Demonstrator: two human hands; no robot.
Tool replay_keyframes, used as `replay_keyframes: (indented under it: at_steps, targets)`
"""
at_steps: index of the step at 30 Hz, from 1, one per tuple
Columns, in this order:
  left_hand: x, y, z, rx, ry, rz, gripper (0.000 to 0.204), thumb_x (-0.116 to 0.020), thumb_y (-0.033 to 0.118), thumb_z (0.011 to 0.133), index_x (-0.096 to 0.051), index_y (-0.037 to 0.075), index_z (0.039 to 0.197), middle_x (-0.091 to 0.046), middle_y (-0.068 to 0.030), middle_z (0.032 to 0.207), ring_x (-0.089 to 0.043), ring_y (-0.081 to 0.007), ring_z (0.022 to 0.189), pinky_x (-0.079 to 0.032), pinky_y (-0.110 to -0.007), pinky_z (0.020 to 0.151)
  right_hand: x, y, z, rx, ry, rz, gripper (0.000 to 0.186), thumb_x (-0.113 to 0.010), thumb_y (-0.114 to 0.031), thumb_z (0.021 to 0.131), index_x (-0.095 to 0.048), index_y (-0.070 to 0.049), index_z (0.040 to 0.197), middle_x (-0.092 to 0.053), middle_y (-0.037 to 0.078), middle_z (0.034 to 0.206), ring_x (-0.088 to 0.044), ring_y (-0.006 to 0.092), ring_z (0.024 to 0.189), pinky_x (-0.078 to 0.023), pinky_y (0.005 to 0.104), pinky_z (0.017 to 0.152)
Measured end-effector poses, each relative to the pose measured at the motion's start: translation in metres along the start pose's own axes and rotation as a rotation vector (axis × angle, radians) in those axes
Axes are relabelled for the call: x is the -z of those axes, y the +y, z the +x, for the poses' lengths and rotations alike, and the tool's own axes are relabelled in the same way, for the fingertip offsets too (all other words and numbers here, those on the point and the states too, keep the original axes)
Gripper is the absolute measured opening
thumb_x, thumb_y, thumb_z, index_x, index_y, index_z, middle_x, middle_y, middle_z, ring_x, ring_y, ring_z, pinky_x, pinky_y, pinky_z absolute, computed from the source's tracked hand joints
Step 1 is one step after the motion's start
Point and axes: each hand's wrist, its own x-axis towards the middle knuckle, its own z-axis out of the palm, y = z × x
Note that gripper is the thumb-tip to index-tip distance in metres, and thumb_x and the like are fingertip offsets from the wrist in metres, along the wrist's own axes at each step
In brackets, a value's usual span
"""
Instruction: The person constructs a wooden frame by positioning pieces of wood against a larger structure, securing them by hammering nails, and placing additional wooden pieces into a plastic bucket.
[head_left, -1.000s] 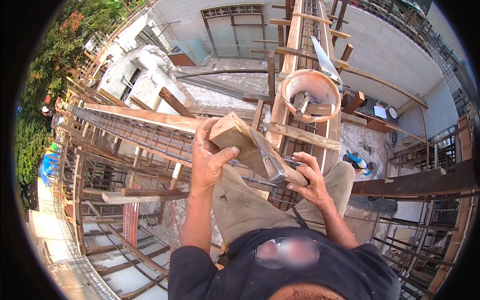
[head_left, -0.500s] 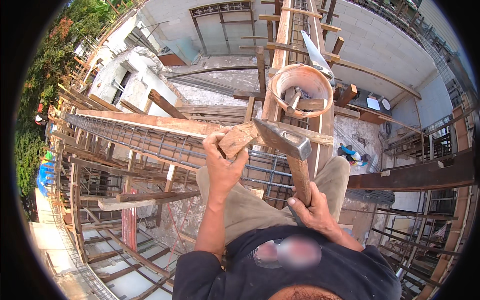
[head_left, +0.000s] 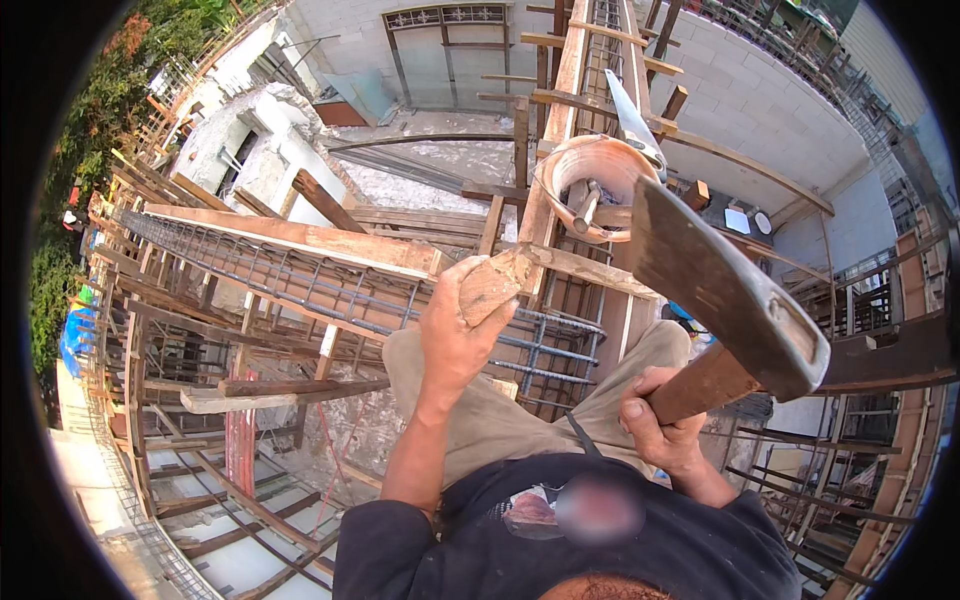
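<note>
My left hand is closed round a short wooden block, thumb on its near side. The far end of the block is close to a narrow wooden strip on the formwork; whether they touch I cannot tell. My right hand grips the handle of a hammer, raised to the right, with its long steel head large and near in view. Behind the hammer head, an orange-brown bucket with tools and wood pieces inside is partly hidden.
A handsaw lies beyond the bucket. Steel reinforcement bars run through the plank formwork toward the far left. Timber props and beams stand over a lower floor on both sides. Block walls rise at the back.
My right hand has lifted the hammer up and to the right, its head now much nearer the view. My left hand still holds the wooden block, shifted only slightly.
</note>
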Motion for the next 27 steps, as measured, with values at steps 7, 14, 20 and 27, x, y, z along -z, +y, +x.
replay_keyframes:
  at_steps: [7,14,20,27]
  targets:
    - [-0.005,0.012,0.007,-0.034,-0.011,0.038,0.056,-0.084,0.002,0.08,-0.057,-0.001,0.129,-0.072,-0.0141,0.112,-0.07,-0.0174,0.103,-0.056,-0.032,0.088,-0.007,0.029,0.002,-0.582,-0.171,-0.23,0.032,-0.069,-0.028,0.1,-0.058,0.0,0.11,-0.062,0.014,0.07,-0.06,0.0235,0.062,-0.048,0.0413,0.061]
    - [-0.007,0.004,0.014,-0.039,0.0,0.051,0.056,-0.084,0.003,0.081,-0.056,-0.001,0.13,-0.073,-0.0147,0.111,-0.071,-0.0187,0.101,-0.057,-0.033,0.088,-0.006,-0.003,0.01,-0.055,-0.035,-0.313,0.016,-0.072,-0.008,0.092,-0.06,0.0,0.099,-0.059,0.005,0.069,-0.057,0.0156,0.062,-0.046,0.0334,0.058]
    - [-0.012,0.008,0.012,-0.055,0.016,0.052,0.057,-0.085,0.003,0.08,-0.056,-0.001,0.129,-0.072,-0.0149,0.112,-0.071,-0.0189,0.101,-0.057,-0.033,0.088,0.0,0.039,-0.006,-0.706,-0.173,-0.161,0.039,-0.07,-0.035,0.099,-0.057,0.001,0.107,-0.062,0.013,0.069,-0.061,0.0197,0.062,-0.046,0.0385,0.058]
    - [-0.009,0.003,0.015,-0.044,-0.015,0.056,0.057,-0.084,0.003,0.081,-0.056,-0.001,0.13,-0.071,-0.0141,0.112,-0.07,-0.0189,0.102,-0.057,-0.033,0.088,0.001,0.007,0.004,0.02,-0.053,-0.258,0.01,-0.071,-0.005,0.093,-0.061,-0.002,0.096,-0.058,0.003,0.072,-0.056,0.0114,0.065,-0.046,0.0305,0.057]
